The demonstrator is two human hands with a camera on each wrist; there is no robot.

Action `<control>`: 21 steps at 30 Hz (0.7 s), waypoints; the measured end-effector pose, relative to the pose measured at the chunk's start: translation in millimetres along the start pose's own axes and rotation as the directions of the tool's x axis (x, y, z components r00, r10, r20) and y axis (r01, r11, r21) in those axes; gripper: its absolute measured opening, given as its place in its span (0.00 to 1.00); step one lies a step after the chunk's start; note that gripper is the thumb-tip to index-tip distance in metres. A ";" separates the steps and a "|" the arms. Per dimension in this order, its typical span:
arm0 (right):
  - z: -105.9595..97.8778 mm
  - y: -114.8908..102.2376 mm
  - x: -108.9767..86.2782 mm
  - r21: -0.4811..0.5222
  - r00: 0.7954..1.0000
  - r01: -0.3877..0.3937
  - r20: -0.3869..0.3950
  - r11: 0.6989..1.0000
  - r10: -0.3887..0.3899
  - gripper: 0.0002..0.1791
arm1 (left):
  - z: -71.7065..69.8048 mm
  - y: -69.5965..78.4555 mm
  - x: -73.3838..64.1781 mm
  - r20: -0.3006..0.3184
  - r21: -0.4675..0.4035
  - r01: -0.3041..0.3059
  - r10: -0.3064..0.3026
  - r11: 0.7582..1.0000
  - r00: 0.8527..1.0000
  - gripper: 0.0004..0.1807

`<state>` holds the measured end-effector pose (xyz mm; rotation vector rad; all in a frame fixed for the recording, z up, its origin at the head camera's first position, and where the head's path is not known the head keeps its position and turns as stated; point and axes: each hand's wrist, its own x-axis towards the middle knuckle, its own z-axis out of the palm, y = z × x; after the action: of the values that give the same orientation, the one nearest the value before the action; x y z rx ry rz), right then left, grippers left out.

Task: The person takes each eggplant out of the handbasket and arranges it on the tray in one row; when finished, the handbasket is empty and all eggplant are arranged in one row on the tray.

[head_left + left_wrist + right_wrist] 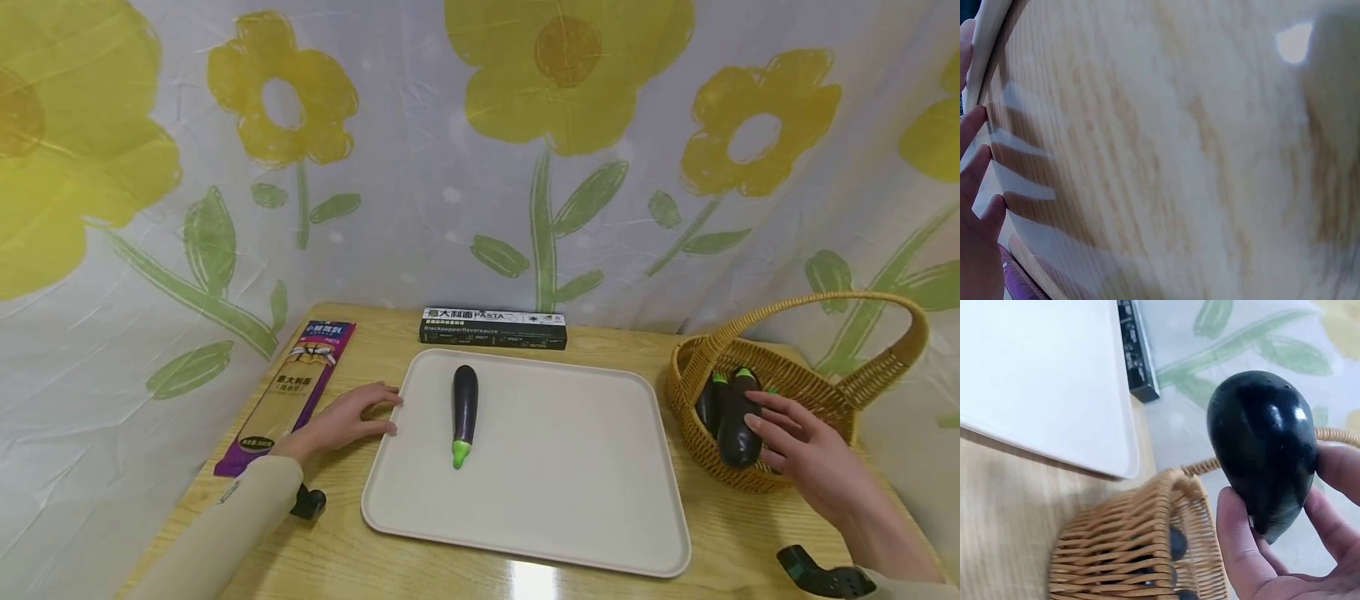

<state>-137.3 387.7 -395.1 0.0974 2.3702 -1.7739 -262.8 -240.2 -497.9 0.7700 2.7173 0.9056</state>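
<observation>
My right hand (806, 446) grips a dark purple eggplant (740, 433) between thumb and fingers, over the front of the wicker basket (686, 400). In the right wrist view the eggplant (1263, 437) shows its rounded, shiny end, raised above the basket rim. More dark eggplants (707, 406) with green tops lie inside the basket, partly hidden. A single eggplant (465, 408) lies on the left part of the white tray (562, 467), its green stem toward me. My left hand (352, 421) rests with spread fingers at the tray's left edge, holding nothing.
A purple pasta packet (288, 392) lies on the wooden table left of the tray, beside my left forearm. Behind the tray stands a black and white pasta box (492, 329). The basket's tall arched handle (825, 297) rises over its opening. A flowered curtain (420, 217) hangs behind the table.
</observation>
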 end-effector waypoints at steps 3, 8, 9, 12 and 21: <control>3.2 0.3 -7.3 -0.018 1.000 -0.003 0.003 1.000 0.003 0.28 | 0.7 -1.7 -0.2 0.000 0.000 0.008 -0.008 1.000 1.000 0.27; 9.8 -2.1 -18.6 -0.126 1.000 0.010 -0.011 0.992 -0.012 0.28 | 1.1 -2.1 -0.4 0.002 -0.003 0.007 -0.007 1.000 1.000 0.28; 11.2 -3.3 -20.5 -0.144 1.000 0.016 -0.006 0.989 -0.017 0.28 | 1.0 -1.9 -0.4 0.003 -0.001 0.003 -0.003 1.000 1.000 0.28; 17.1 -8.6 -24.5 -0.168 0.999 0.036 0.022 0.985 -0.032 0.27 | 0.4 -1.0 -0.6 0.003 -0.002 -0.001 0.001 1.000 1.000 0.28; 45.9 -32.5 -23.6 -0.183 0.991 0.039 0.134 0.982 -0.014 0.29 | -0.2 1.9 -1.4 -0.014 0.007 -0.028 0.028 1.000 1.000 0.26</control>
<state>-114.5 335.7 -372.6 -0.0753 2.4363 -1.5099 -260.8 -239.7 -496.6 0.8080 2.7297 0.9119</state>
